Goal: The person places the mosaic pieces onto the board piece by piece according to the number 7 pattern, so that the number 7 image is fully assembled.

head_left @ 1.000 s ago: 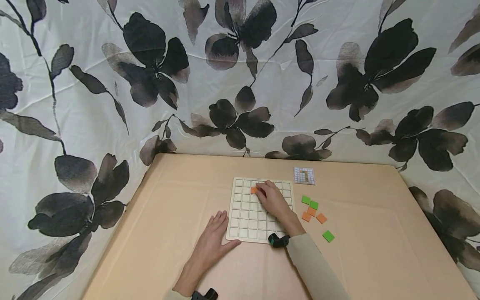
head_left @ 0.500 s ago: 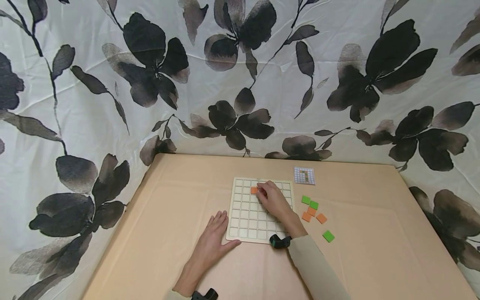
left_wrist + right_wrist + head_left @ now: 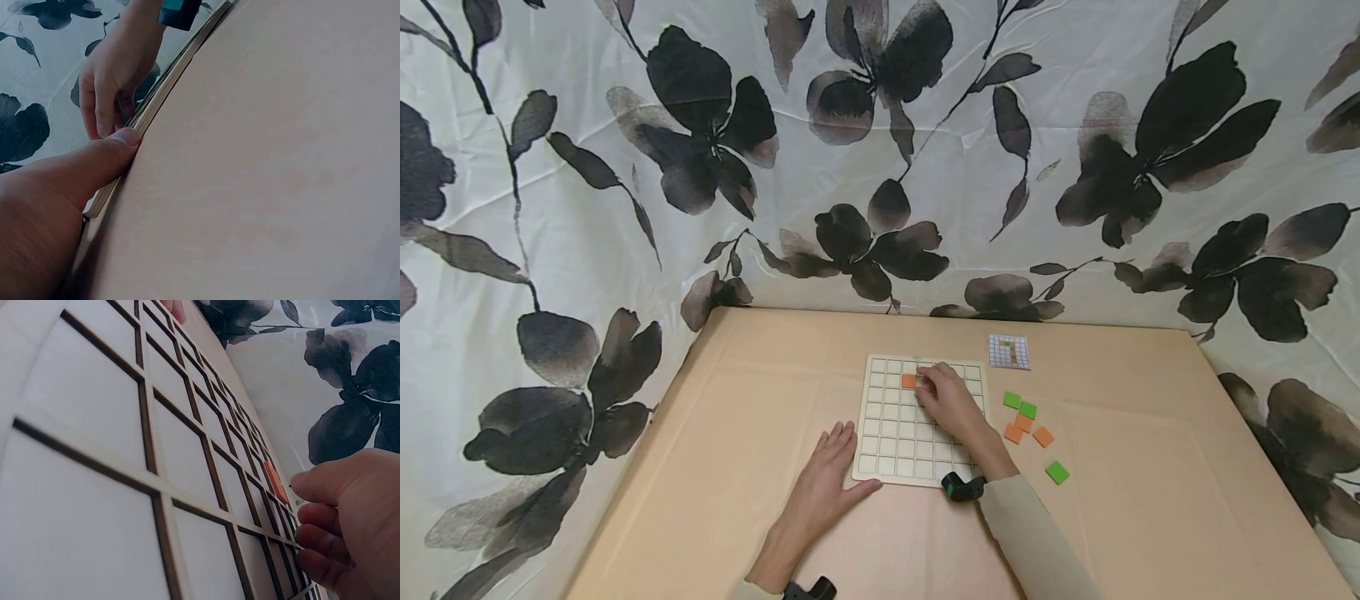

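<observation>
A pale gridded board (image 3: pixel 895 425) lies on the table, an orange tile (image 3: pixel 908 381) in one of its upper cells. Just right of that tile is my right hand (image 3: pixel 951 404), fingers bent over the board. In the right wrist view the thumb and fingertips of the right hand (image 3: pixel 356 519) stand apart from the orange tile (image 3: pixel 275 481), with nothing visible between them. My left hand (image 3: pixel 827 479) rests flat at the board's lower left corner, fingers extended. The left wrist view has its thumb (image 3: pixel 119 145) touching the board's edge (image 3: pixel 165 94).
Right of the board lie loose green tiles (image 3: pixel 1057 472) and orange tiles (image 3: pixel 1042 437), some touching. A small card with a gridded pattern (image 3: pixel 1009 352) lies beyond them. Floral cloth (image 3: pixel 850 167) hangs behind the table's far edge (image 3: pixel 775 312).
My right hand has shifted slightly to the right, off the orange tile, so more of the tile shows. The left hand has stayed in place.
</observation>
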### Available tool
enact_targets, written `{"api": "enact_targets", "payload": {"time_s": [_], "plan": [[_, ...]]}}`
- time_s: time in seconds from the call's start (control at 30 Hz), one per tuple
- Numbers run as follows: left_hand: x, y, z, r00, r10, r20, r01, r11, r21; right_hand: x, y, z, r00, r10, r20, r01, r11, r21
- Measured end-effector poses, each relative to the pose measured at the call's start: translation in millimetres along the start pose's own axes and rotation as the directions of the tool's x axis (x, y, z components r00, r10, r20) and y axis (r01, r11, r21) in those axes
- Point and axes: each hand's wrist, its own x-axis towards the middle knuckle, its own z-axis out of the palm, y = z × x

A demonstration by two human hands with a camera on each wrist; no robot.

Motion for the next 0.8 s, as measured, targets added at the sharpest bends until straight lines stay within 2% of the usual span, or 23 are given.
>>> {"api": "enact_targets", "payload": {"time_s": [0.3, 0.8], "plan": [[-0.6, 3.8, -3.5, 1.0, -0.011, 0.005, 0.011, 1.0, -0.015, -3.6, -1.3, -5.5, 0.999, 0.035, -0.01, -0.035, 0.999, 0.02], [-1.0, 0.4, -1.7, 1.0, -0.001, 0.0, 0.001, 1.0, -0.005, -13.2, 0.4, -14.5, 0.998, 0.058, -0.007, -0.058, 0.996, 0.066]]}}
